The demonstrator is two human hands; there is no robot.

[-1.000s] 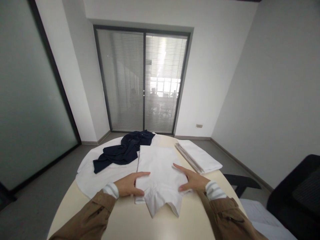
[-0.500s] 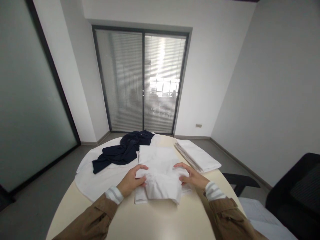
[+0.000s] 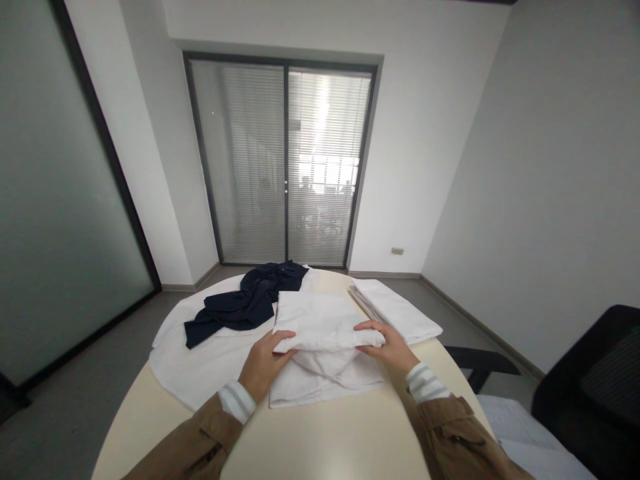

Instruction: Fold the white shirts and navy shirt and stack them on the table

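White cloth (image 3: 320, 337) lies on the bench (image 3: 320, 443), its folded band gripped at either end by left hand (image 3: 263, 363) and right hand (image 3: 393, 348). Step judged: folding; the next move calls for level hands and aligned edges.

Head view, forward-down over table (image 3: 325, 443)

Looks like we're in a small office: blinds (image 3: 327, 223) on tall glass panels (image 3: 240, 160), black mesh chair (image 3: 590, 387), round worktop (image 3: 310, 443).
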